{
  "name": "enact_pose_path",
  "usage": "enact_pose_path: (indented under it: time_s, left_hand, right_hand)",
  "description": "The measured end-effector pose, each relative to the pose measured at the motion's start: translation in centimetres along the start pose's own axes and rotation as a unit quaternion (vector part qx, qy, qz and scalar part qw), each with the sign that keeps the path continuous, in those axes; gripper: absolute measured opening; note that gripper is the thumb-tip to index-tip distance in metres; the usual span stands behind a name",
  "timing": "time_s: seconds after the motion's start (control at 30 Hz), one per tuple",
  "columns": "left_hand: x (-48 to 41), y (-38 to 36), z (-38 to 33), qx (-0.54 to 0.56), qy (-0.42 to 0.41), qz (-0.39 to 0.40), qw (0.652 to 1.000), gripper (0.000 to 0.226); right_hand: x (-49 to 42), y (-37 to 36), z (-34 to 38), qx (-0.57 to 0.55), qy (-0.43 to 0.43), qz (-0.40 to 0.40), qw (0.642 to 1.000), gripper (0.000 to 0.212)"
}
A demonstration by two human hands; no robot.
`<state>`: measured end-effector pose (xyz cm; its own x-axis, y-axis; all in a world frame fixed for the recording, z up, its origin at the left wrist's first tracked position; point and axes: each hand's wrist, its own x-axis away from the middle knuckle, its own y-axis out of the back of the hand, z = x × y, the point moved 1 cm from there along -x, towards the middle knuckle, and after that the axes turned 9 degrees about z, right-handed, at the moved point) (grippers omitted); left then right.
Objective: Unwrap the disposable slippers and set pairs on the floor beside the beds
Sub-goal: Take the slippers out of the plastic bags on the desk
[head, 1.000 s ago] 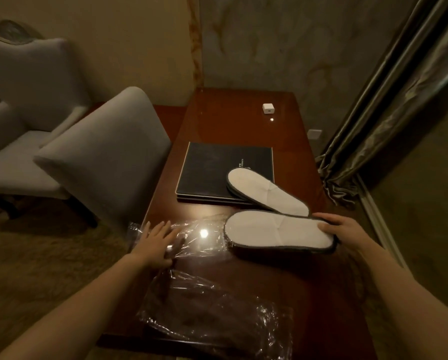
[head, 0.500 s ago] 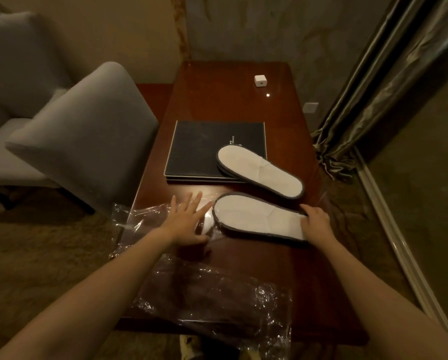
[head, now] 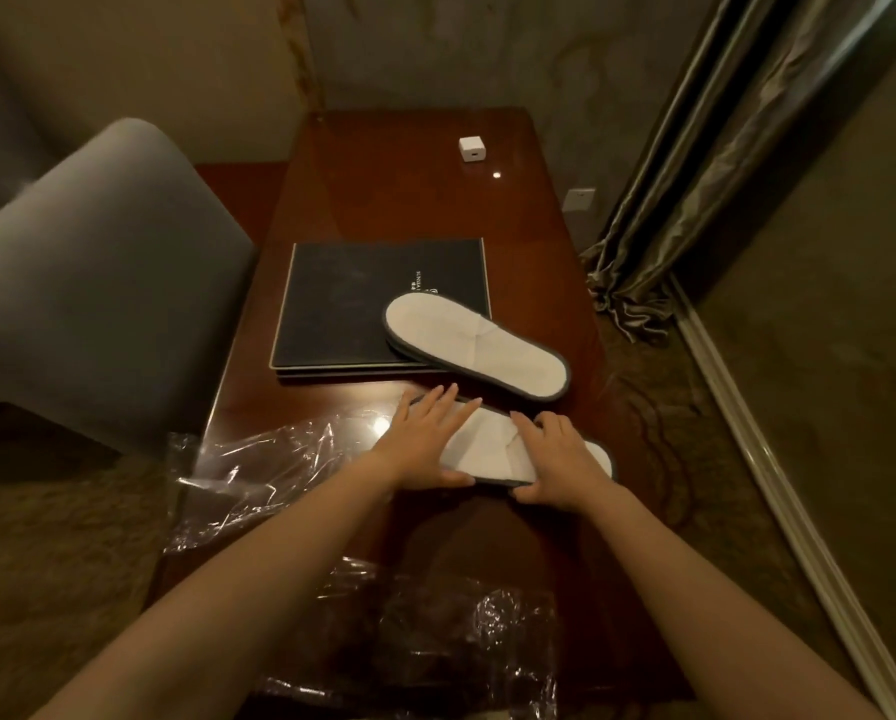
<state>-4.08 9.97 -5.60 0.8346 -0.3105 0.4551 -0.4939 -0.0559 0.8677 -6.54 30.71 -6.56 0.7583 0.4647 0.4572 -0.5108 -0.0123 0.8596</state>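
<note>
Two flat white slippers with dark edging lie on a reddish wooden table [head: 404,194]. The far slipper [head: 474,350] rests partly on a black folder [head: 342,304]. Both my hands are on the near slipper [head: 487,449]. My left hand [head: 428,439] lies flat over its left end, thumb at the near edge. My right hand [head: 555,459] grips its middle, fingers on top and thumb under the near edge. One empty clear plastic wrapper [head: 269,459] lies left of the hands, and another clear wrapper [head: 435,636] lies at the table's near edge.
A grey upholstered chair [head: 98,283] stands against the table's left side. A small white cube [head: 471,148] sits at the far right of the table. Curtains [head: 695,189] hang to the right, above carpeted floor and a metal track [head: 778,491].
My left hand moved right, off the plastic wrapper and onto the near slipper's left end. My right hand slid from the slipper's right end to its middle.
</note>
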Motion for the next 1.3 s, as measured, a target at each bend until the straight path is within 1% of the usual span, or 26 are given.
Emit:
enact_pose_path:
  time_s: [0.07, 0.13, 0.23, 0.33, 0.4, 0.47, 0.53, 0.57, 0.6, 0.63, 0.67, 0.73, 0.77, 0.8, 0.83, 0.87, 0.93, 1.0, 1.07, 1.1, 1.17, 1.23, 1.3]
  left_hand:
    - [0.2, 0.1, 0.5, 0.014, 0.005, 0.009, 1.0, 0.107]
    - [0.7, 0.4, 1.1, 0.066, 0.015, -0.02, 0.998, 0.111]
    - [1.9, 1.0, 1.7, 0.186, 0.028, -0.089, 0.978, 0.117]
    - [3.0, 1.5, 1.6, 0.241, 0.008, -0.1, 0.965, 0.123]
    - [3.3, 1.9, 1.6, 0.292, 0.026, -0.111, 0.949, 0.126]
    - [3.4, 2.3, 1.4, 0.344, 0.063, -0.118, 0.929, 0.123]
    - [3.3, 2.7, 0.6, 0.4, 0.065, -0.133, 0.905, 0.112]
    - [3.1, 3.1, -0.1, 0.445, 0.054, -0.151, 0.881, 0.104]
    - [2.9, 3.4, -0.8, 0.498, 0.051, -0.174, 0.848, 0.094]
    - [2.6, 3.7, -1.5, 0.554, 0.06, -0.197, 0.807, 0.085]
    - [2.2, 4.1, -2.1, 0.61, 0.075, -0.216, 0.759, 0.077]
    - [1.5, 4.7, -2.7, 0.713, 0.102, -0.243, 0.65, 0.06]
    - [1.1, 4.9, -2.7, 0.747, 0.112, -0.255, 0.604, 0.05]
    - [0.9, 5.0, -2.4, 0.765, 0.123, -0.268, 0.572, 0.042]
    - [0.7, 5.2, -2.0, 0.775, 0.134, -0.277, 0.553, 0.036]
    - [0.6, 5.4, -1.9, 0.781, 0.141, -0.281, 0.54, 0.034]
    - [0.5, 5.5, -1.2, 0.786, 0.159, -0.28, 0.528, 0.033]
    - [0.5, 5.4, -0.3, 0.785, 0.18, -0.276, 0.525, 0.033]
    - [0.4, 5.0, 0.7, 0.778, 0.198, -0.272, 0.53, 0.032]
    - [0.4, 4.8, 1.1, 0.776, 0.205, -0.273, 0.53, 0.034]
    - [0.3, 4.4, 1.8, 0.775, 0.217, -0.278, 0.524, 0.038]
    - [0.2, 3.8, 2.5, 0.768, 0.234, -0.281, 0.526, 0.038]
    - [0.0, 3.3, 3.1, 0.757, 0.248, -0.281, 0.536, 0.038]
  right_hand:
    - [0.6, 0.6, -0.9, 0.012, -0.001, -0.003, 1.0, 0.105]
    - [1.4, 1.3, -1.9, 0.003, -0.003, -0.024, 1.0, 0.105]
    - [2.8, 2.7, -2.8, -0.045, 0.005, -0.047, 0.998, 0.106]
    - [3.5, 4.3, -2.7, -0.053, 0.02, -0.059, 0.997, 0.104]
    - [3.6, 5.4, -2.6, -0.06, 0.017, -0.079, 0.995, 0.102]
    - [3.5, 6.4, -2.3, -0.089, 0.002, -0.097, 0.991, 0.102]
    - [3.0, 7.0, -1.3, -0.109, -0.006, -0.12, 0.987, 0.101]
    - [2.7, 7.2, -0.6, -0.106, -0.009, -0.131, 0.986, 0.101]
    - [2.3, 7.2, 0.3, -0.1, -0.011, -0.141, 0.985, 0.101]
    - [1.9, 7.2, 1.2, -0.096, -0.014, -0.148, 0.984, 0.102]
    - [1.3, 7.1, 2.2, -0.096, -0.018, -0.154, 0.983, 0.102]
    - [0.3, 6.9, 3.8, -0.102, -0.023, -0.16, 0.982, 0.103]
    - [-0.1, 6.8, 4.4, -0.106, -0.022, -0.161, 0.981, 0.104]
    - [-0.7, 6.6, 5.0, -0.107, -0.019, -0.157, 0.982, 0.105]
    - [-1.2, 6.5, 5.3, -0.109, -0.015, -0.149, 0.983, 0.106]
    - [-1.5, 6.4, 5.4, -0.115, -0.012, -0.138, 0.984, 0.107]
    - [-2.4, 6.2, 5.3, -0.151, 0.0, -0.108, 0.983, 0.101]
    - [-3.9, 6.3, 4.8, -0.196, 0.005, -0.087, 0.977, 0.083]
    - [-5.7, 6.5, 3.8, -0.183, -0.016, -0.094, 0.979, 0.066]
    - [-6.6, 6.5, 3.2, -0.161, -0.032, -0.099, 0.981, 0.062]
    - [-8.1, 6.5, 2.1, -0.113, -0.047, -0.076, 0.99, 0.069]
    - [-9.3, 6.5, 1.3, -0.07, -0.054, -0.032, 0.996, 0.086]
    - [-10.2, 6.8, 1.0, -0.039, -0.065, -0.032, 0.997, 0.099]
